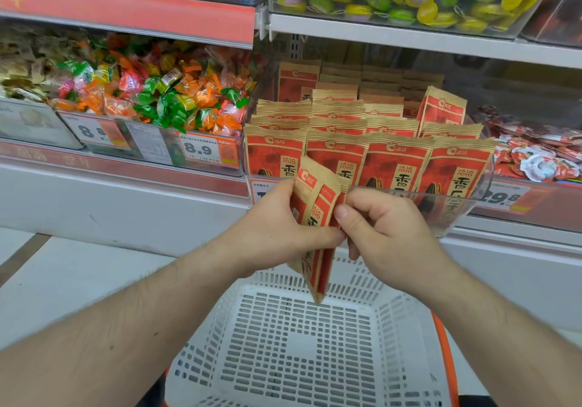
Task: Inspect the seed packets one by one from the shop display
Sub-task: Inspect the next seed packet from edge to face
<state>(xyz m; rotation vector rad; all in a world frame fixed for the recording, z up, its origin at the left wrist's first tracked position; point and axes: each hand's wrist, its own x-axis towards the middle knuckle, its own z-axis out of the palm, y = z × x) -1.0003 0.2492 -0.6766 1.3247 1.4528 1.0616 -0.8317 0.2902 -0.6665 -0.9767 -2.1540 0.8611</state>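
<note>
Below, both hands' grip [277,230] [378,227] pinching seed packets [315,217] above white basket [302,343].

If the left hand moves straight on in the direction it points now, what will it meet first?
Probably the right hand. The left hand points rightward across the held seed packets, with its thumb tip nearly at the right thumb. Depth is unclear.

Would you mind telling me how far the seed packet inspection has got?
Done: nothing shows as finished; the white basket holds nothing visible. In hand: the left hand and right hand grip a small bunch of seed packets above it. Left: the rows of packets in the display bin.
</note>
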